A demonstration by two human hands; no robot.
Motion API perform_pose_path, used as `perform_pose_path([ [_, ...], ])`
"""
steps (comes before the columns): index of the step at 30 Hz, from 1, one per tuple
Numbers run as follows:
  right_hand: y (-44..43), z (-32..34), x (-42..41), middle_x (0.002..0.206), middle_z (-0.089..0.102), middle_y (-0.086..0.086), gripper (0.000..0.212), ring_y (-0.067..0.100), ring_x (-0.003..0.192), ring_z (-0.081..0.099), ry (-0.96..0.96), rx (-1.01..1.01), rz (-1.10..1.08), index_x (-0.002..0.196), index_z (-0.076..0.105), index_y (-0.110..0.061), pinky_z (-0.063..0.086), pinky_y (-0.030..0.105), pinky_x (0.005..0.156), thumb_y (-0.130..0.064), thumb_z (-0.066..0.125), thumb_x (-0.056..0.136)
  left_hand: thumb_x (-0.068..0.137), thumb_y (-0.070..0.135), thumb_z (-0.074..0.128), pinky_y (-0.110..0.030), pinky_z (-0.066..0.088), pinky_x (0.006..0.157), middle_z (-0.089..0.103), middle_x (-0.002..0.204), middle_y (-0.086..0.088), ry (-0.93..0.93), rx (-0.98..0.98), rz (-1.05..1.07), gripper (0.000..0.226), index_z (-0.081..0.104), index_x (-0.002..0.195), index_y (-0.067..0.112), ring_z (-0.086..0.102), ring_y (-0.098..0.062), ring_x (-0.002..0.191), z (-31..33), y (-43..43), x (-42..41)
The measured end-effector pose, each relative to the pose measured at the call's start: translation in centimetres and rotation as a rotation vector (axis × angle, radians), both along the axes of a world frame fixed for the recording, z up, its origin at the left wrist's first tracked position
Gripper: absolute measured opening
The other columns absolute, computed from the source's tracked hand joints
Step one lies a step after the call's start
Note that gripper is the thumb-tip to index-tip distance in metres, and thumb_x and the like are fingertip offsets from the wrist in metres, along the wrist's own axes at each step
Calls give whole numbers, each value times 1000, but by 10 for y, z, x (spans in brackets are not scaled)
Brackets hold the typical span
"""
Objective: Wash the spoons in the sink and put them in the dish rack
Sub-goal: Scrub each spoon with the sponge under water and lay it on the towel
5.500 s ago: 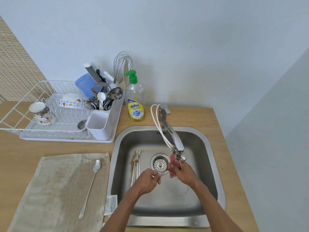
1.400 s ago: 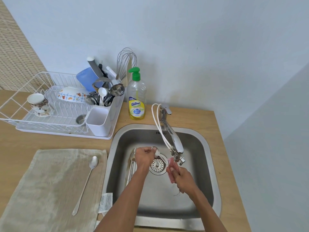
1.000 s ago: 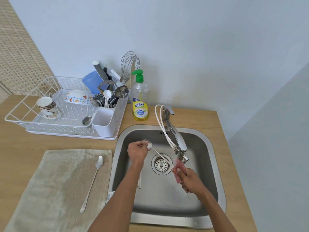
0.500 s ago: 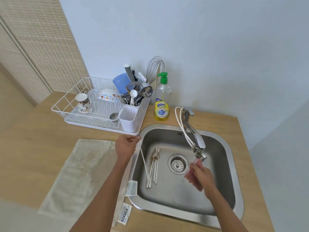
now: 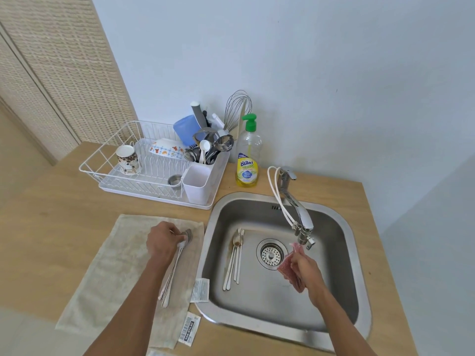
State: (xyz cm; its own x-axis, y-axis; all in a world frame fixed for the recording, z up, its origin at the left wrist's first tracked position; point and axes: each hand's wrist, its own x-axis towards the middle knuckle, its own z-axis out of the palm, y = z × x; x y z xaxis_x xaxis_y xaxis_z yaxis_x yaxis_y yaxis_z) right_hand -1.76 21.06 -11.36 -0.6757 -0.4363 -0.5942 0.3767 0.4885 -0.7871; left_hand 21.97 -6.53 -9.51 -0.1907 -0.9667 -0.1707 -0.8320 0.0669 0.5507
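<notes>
My left hand [image 5: 164, 243] is over the beige towel [image 5: 120, 265], pinching the bowl end of a white spoon [image 5: 182, 244]. Its handle lies on the towel beside a long metal spoon [image 5: 171, 276]. My right hand [image 5: 304, 269] grips a pink scrub cloth [image 5: 289, 265] inside the steel sink [image 5: 358, 255], just under the tap's spout [image 5: 304, 233]. Three spoons [image 5: 235, 258] lie side by side on the sink floor, left of the drain [image 5: 270, 254]. The white wire dish rack [image 5: 102, 160] stands at the back left, apart from both hands.
The rack holds a mug [image 5: 126, 158], a patterned dish, a small metal cup and a white cutlery holder [image 5: 197, 185] full of utensils. A soap bottle [image 5: 247, 160] stands between rack and tap. Paper labels [image 5: 200, 290] lie at the towel's right edge.
My left hand carried the white spoon from the sink's left edge onto the towel, next to the metal spoon. My right hand stayed under the tap with the cloth.
</notes>
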Motion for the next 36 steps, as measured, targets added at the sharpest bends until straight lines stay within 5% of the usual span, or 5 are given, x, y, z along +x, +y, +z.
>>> perform_pose_path([
  [4, -3, -2, -2, 92, 75, 23, 30, 28, 66, 68, -55, -27, -45, 99, 72, -5, 52, 25, 53, -32, 65, 91, 81, 27, 77, -34, 51, 71, 70, 101, -3, -70, -211, -68, 27, 69, 105, 19, 66, -23, 92, 0, 6, -9],
  [7, -5, -4, -2, 91, 75, 17, 34, 25, 72, 68, -66, -24, -73, 98, 74, -9, 51, 21, 52, -41, 70, 88, 88, 22, 69, -36, 52, 66, 68, 92, -4, 13, -359, -233, 15, 68, 102, 18, 66, -25, 85, 0, 27, -33],
  [15, -10, -15, -7, 71, 66, 1, 26, 17, 67, 62, -57, 33, -127, 86, 73, -15, 44, 25, 58, -40, 77, 82, 91, 35, 58, -34, 55, 82, 76, 95, -5, -164, 51, -509, 22, 73, 98, 20, 71, -26, 92, -49, 83, -99],
  [21, -10, -34, -14, 78, 67, 5, 21, 20, 73, 62, -115, 75, -154, 93, 71, -16, 40, 25, 59, -36, 70, 88, 95, 24, 56, -35, 55, 87, 71, 108, -11, -260, 179, -401, 21, 69, 105, 10, 69, -29, 100, -94, 90, -110],
  [36, -15, -43, -26, 82, 70, 6, 22, 19, 76, 62, -82, 91, -161, 93, 69, -15, 41, 28, 63, -36, 73, 87, 82, 21, 64, -34, 55, 75, 73, 93, -8, -168, 290, -196, 14, 70, 88, 10, 71, -30, 91, -124, 74, -130],
])
